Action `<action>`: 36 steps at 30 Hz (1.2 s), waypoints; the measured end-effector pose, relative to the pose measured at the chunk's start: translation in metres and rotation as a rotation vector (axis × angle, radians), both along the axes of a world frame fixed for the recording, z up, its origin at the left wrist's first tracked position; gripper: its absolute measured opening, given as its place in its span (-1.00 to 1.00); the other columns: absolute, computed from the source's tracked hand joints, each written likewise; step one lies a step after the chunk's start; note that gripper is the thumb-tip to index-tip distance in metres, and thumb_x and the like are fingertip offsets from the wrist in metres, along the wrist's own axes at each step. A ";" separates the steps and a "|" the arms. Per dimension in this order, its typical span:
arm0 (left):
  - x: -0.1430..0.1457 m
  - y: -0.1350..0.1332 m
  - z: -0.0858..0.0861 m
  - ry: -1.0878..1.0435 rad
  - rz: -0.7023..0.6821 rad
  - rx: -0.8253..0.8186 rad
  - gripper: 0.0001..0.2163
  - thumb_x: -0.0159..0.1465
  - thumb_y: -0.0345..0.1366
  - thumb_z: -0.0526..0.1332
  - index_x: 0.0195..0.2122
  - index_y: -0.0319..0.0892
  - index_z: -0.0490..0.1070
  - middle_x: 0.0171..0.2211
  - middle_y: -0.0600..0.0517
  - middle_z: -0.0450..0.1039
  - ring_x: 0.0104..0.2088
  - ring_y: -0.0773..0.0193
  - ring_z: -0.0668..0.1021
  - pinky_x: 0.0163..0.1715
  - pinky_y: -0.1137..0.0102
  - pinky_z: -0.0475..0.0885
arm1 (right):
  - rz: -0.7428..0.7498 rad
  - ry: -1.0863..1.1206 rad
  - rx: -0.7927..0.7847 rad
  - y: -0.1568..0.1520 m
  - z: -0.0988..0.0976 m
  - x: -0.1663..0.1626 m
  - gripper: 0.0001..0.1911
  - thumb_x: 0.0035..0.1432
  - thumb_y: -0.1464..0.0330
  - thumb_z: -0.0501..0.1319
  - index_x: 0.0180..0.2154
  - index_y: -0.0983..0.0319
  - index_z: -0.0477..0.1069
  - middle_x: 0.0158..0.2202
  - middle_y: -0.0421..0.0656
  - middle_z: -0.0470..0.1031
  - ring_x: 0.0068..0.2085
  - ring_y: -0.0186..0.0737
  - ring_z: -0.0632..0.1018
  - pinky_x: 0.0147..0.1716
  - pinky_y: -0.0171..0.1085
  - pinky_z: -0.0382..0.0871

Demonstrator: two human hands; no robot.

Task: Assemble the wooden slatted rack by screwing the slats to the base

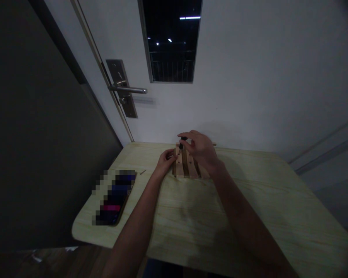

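Head view: right hand point(201, 150) pinched shut on small dark screwdriver point(182, 143), tip down on wooden frame point(188, 168) at the table's point(249, 200) far side. Left hand point(164, 161) curled, gripping the frame's left rail. Loose screw point(143, 172) beside phone point(116, 197). Risk: tip likely slips, since the frame is braced one-handed in dim light.

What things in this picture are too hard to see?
Head view, all dim:
Small dark tool: mostly covered by fingers of the right hand.
Wooden slat piece: partly hidden behind the left hand and right hand.
Flat thing left of it: blurred out.
Tiny item nearby: too small.
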State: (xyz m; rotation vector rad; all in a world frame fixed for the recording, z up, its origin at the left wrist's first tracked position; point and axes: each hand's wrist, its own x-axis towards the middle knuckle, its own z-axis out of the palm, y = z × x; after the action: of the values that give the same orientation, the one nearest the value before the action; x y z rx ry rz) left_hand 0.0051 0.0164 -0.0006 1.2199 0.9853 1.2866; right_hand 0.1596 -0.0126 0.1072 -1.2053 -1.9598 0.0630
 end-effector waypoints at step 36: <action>-0.001 0.002 -0.004 -0.019 -0.017 0.014 -0.63 -0.05 -0.29 0.34 -0.19 -0.27 0.44 -0.13 -0.14 0.50 -0.14 0.15 0.51 -0.03 0.24 0.33 | 0.094 0.013 -0.002 0.003 -0.005 -0.001 -0.77 0.16 0.40 0.13 -0.13 0.18 0.42 -0.24 -0.14 0.47 -0.32 -0.27 0.45 -0.29 -0.28 0.29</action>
State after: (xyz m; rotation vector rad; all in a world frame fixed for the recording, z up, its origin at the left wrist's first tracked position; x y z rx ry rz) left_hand 0.0044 0.0187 -0.0044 1.2226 0.9518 1.2913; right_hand 0.1584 -0.0100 0.1027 -1.1114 -2.0047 0.1208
